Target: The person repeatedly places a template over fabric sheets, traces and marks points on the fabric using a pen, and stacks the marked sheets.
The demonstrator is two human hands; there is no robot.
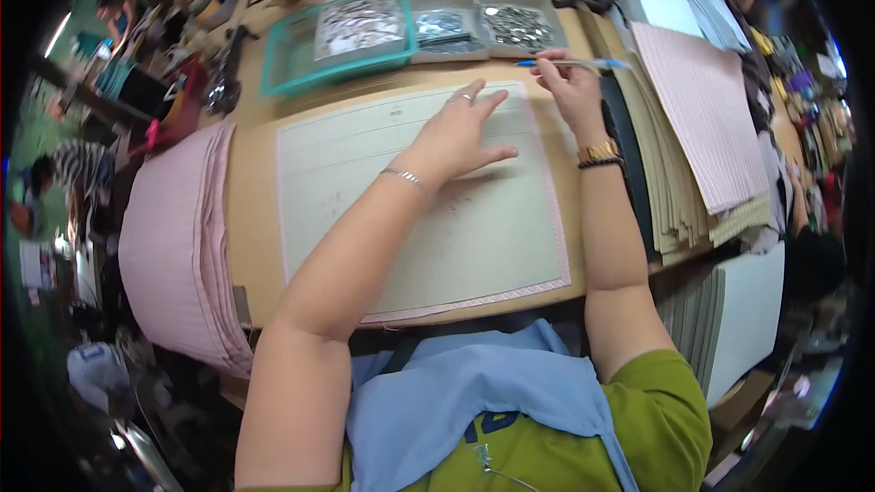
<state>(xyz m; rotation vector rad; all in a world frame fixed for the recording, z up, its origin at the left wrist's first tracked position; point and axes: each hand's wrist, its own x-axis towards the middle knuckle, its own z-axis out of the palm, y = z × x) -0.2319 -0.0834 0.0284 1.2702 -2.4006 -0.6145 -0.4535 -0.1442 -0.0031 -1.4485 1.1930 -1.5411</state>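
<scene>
fingers of the left hand (460, 138) spread wide over one pale board (456, 246), while those of the right hand (570, 91) pinch one pen (597, 63) just beside its far right corner. the board nearly reaches the near edge of the table (255, 187), with narrow bare strips left and right, between one pink pile (169, 228) and one dark strip (636, 173). beyond it sit one turquoise tray (296, 50) and two grey boxes (533, 52).

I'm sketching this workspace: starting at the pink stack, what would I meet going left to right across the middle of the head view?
Pink stack, pale sheet with a pink border, right forearm, dark strip, tan sheets, pink patterned sheet.
</scene>
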